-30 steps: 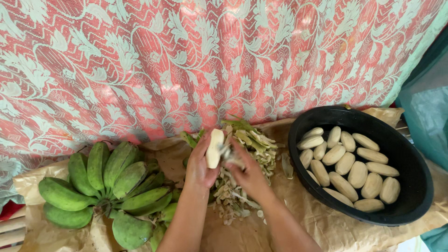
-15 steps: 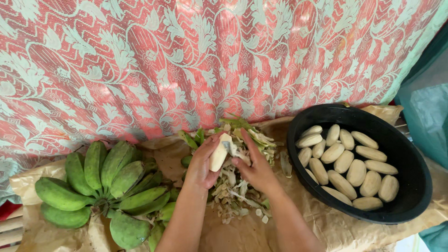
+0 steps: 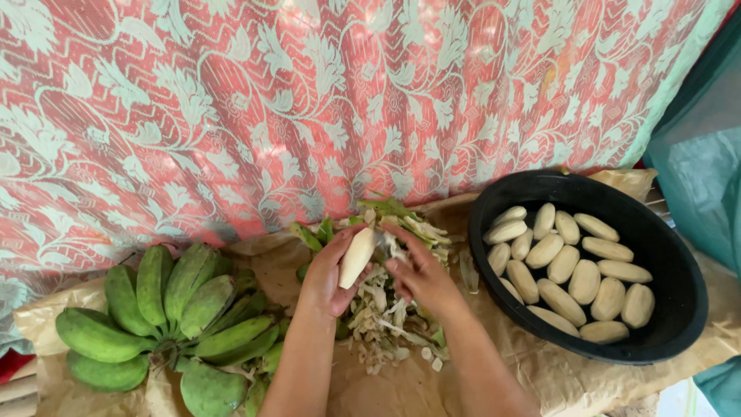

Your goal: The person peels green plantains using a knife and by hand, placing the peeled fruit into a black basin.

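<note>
Nearest the viewer, two bare forearms rise from the lower edge over a worktop (image 3: 540,371) covered in crumpled brown paper. A bunch of green bananas (image 3: 166,320) lies at the near left, well apart from the hands.

The left hand (image 3: 330,270) grips a peeled banana (image 3: 356,257) — pale, cream-coloured, held nearly upright with its tip tilted toward the right. The fingers (image 3: 320,255) wrap closed around its lower half. The right hand (image 3: 421,274) sits just beside it, fingers curled toward the banana's upper end; a small metallic item shows between thumb and fingers, but whether it is firmly pinched cannot be told.

Directly beneath and behind both hands lies a heap of peelings (image 3: 386,309) — green skin strips and pale scrapings — spread over the paper between the bunch and the basin.

To the right, near the right hand but not touching it, stands a black oval basin (image 3: 679,309) holding many peeled bananas in a single layer.

Farthest back, a red cloth (image 3: 309,100) with a pale leaf pattern hangs across the whole width; a teal sheet (image 3: 706,185) hangs at the far right.
</note>
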